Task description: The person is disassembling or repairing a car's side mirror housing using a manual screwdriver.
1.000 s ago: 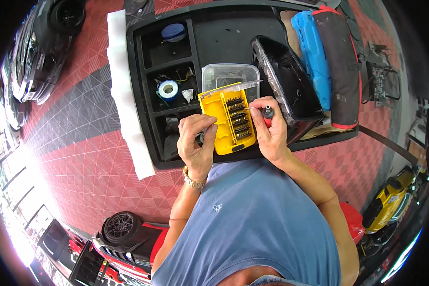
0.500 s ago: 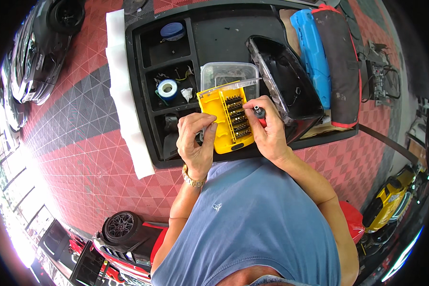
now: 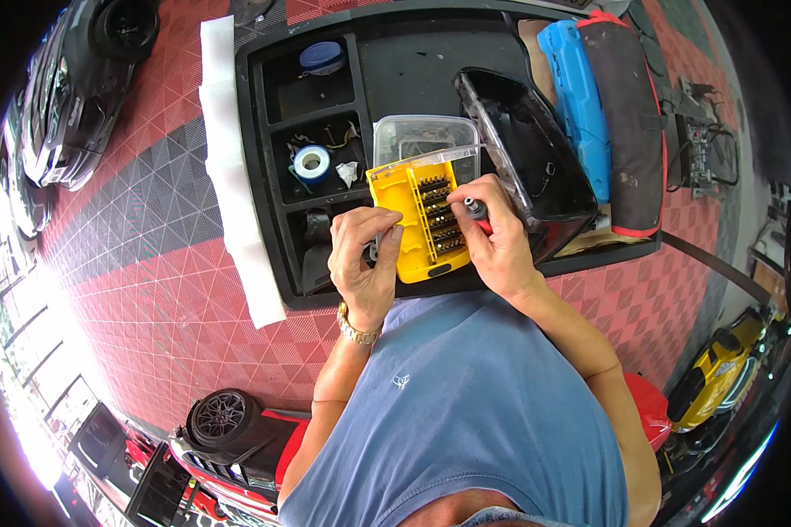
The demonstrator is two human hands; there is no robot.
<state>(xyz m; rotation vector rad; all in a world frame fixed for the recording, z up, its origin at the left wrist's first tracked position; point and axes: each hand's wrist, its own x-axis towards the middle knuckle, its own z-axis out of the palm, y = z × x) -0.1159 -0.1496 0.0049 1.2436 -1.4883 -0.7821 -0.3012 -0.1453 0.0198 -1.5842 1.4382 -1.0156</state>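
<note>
A yellow screwdriver-bit case (image 3: 405, 250) lies open in front of me, its clear lid tilted up at the far side. Several small bits (image 3: 437, 212) stand in rows in its right half. At the case's left edge, my left hand (image 3: 360, 259) is closed in a pinch; whatever sits between thumb and fingers is too small to tell. My right hand (image 3: 501, 250) grips a screwdriver handle (image 3: 476, 209), red and black with a metal socket end. The fingertips of that hand are close to the bit rows, and I cannot tell whether they touch a bit.
Behind the case is a clear plastic box (image 3: 426, 132). A black tray (image 3: 395, 61) holds a white tape roll (image 3: 311, 164) and a blue-lidded tub (image 3: 322, 58) in its left compartments. To the right lie a black bin (image 3: 532, 132), a blue case (image 3: 576, 105) and a dark roll bag (image 3: 634, 132).
The screwdriver handle has tipped slightly in my right hand. Otherwise both hands and the bit case hold nearly the same place.
</note>
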